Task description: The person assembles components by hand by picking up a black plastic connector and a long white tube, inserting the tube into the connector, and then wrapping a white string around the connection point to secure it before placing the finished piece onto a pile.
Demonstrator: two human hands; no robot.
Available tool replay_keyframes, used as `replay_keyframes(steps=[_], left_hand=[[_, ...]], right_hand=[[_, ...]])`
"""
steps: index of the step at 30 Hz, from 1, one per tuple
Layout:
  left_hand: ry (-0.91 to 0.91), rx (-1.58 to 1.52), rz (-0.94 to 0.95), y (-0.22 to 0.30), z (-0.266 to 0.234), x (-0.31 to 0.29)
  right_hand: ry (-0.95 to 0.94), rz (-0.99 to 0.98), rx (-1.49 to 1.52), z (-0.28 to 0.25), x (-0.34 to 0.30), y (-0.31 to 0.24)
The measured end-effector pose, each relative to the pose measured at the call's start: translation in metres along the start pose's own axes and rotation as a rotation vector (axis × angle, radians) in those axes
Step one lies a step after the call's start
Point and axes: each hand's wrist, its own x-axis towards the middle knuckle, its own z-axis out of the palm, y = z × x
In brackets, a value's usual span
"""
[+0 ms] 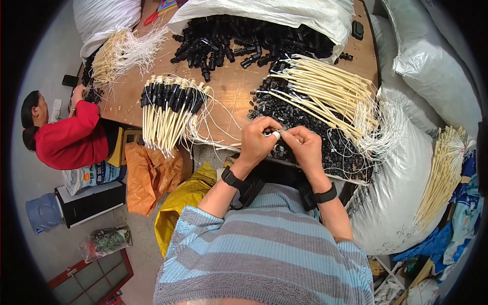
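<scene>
My left hand [258, 138] and my right hand [305, 145] meet at the table's near edge, fingertips pinched together. Something small and white shows at the left fingertips; what the fingers hold is too small to name. A pale stick end [231, 146] with white string pokes out beside my left hand. Just beyond my right hand spreads a heap of small black plastic pieces [295, 119]. Cream-coloured sticks [325, 89] with white strings lie across that heap. Left of my hands, a bundle of cream sticks with black plastic fittings [168, 96] hangs partly over the edge.
A white sack [264, 11] spills black pipe fittings [218, 48] at the back. Another stick bundle [109, 56] lies far left, near a person in red [68, 134]. Full white sacks [396, 173] crowd the right side. Orange [150, 175] and yellow bags [185, 203] stand below the table.
</scene>
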Motion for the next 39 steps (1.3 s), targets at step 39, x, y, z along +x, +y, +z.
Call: replay_keyframes(steps=[39], left_hand=[[0.782, 1.159, 0.267, -0.042, -0.239, 0.06]], right_hand=[[-0.079, -0.486, -0.374, -0.007, 0.004, -0.047]])
